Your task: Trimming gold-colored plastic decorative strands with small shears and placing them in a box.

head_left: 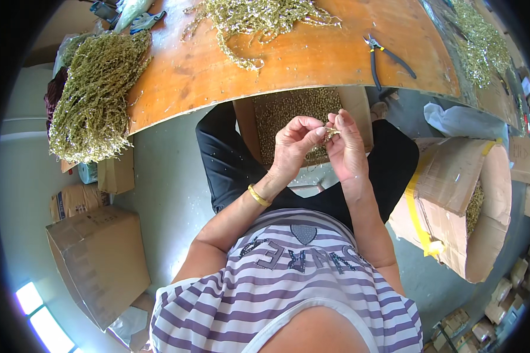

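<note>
My left hand, a gold bangle on its wrist, pinches with thumb and forefinger. My right hand meets it, fingertips closed together. Between them is a small gold glittery piece, much of it hidden by the fingers, so its exact kind does not show. Both hands are above an open cardboard box between my knees, which holds many small gold bead-like bits.
Across the front stands an orange-brown table with a heap of gold tinsel strands and black-handled cutting pliers. A thick tinsel bundle hangs over its left edge. Cardboard boxes stand at left and right.
</note>
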Motion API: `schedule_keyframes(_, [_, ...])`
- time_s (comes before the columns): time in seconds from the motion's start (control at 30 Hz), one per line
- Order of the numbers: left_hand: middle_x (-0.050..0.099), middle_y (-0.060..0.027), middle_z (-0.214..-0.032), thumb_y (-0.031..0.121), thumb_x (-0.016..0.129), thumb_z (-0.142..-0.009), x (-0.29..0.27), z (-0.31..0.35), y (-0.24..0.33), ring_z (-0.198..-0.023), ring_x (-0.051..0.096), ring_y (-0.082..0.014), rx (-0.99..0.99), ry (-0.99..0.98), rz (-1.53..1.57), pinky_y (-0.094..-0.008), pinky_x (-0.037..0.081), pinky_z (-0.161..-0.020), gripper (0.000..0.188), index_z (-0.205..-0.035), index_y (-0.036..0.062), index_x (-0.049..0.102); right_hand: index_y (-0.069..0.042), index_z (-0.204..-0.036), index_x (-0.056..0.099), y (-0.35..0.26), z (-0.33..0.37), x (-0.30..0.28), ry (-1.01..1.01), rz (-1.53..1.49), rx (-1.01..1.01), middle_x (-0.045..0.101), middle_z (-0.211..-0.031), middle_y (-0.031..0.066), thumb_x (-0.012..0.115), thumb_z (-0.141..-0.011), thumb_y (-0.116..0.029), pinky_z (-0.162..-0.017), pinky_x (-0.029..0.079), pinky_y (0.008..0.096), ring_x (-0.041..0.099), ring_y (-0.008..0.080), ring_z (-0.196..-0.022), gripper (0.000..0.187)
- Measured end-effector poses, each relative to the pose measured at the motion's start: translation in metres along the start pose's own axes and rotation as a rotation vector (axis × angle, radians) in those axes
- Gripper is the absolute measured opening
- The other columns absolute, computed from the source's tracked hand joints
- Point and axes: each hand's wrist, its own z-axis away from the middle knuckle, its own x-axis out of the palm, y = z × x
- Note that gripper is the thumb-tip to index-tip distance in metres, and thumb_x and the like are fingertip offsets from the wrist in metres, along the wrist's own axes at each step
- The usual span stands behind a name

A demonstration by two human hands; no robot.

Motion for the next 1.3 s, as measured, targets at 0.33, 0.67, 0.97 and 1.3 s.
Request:
schedule_keyframes(0.33, [0.058,-0.0028,-0.083,-0.003,0.059,-0.078,-0.003,0.002,0.003,-0.074,0.054,-0.0077,0.254,-0.024,-0.48,-0.0216,0.047,-0.067,0.008,-0.084,0.0015,0.055,-0.015,-0.097,0.057,0.004,0.002,0.003,0.027,-0.11,0.062,0.059,-0.091,0.0001,0.06,-0.081,-0.015,-0.072,0.042,0.0249,0.053,0.0096,-0.083,0.017])
schedule_keyframes(0.67, [0.058,-0.0001,-0.08,0.006,0.055,-0.084,-0.006,-0.001,0.005,-0.072,0.052,-0.0051,0.031,-0.009,-0.24,-0.02,0.045,-0.067,0.008,-0.089,0.0,0.056,-0.016,-0.098,0.057,0.001,0.003,0.006,0.033,-0.028,0.049,0.061,-0.094,0.0015,0.061,-0.08,-0.016,-0.078,0.036,0.0258,0.053,0.0115,-0.092,0.018])
schedule_keyframes(0.97, [0.058,0.001,-0.084,0.006,0.055,-0.084,-0.001,0.002,0.013,-0.08,0.05,-0.0045,-0.041,-0.197,-0.387,-0.0197,0.042,-0.075,0.01,-0.091,-0.0001,0.058,-0.008,-0.098,0.056,0.009,-0.006,0.009,-0.002,0.06,-0.019,0.06,-0.093,0.0066,0.06,-0.081,-0.013,-0.08,0.041,0.0269,0.054,0.0142,-0.092,0.018])
schedule_keyframes(1.3, [0.059,-0.0082,-0.088,0.014,0.045,-0.089,0.002,-0.021,0.053,-0.085,0.054,-0.015,-0.015,-0.204,-0.105,-0.0289,0.043,-0.079,0.012,-0.091,0.0034,0.052,-0.001,-0.119,0.043,-0.015,-0.008,0.022,-0.497,0.751,0.029,0.055,-0.096,0.004,0.048,-0.088,-0.032,-0.083,0.038,0.0248,0.05,0.008,-0.092,0.044])
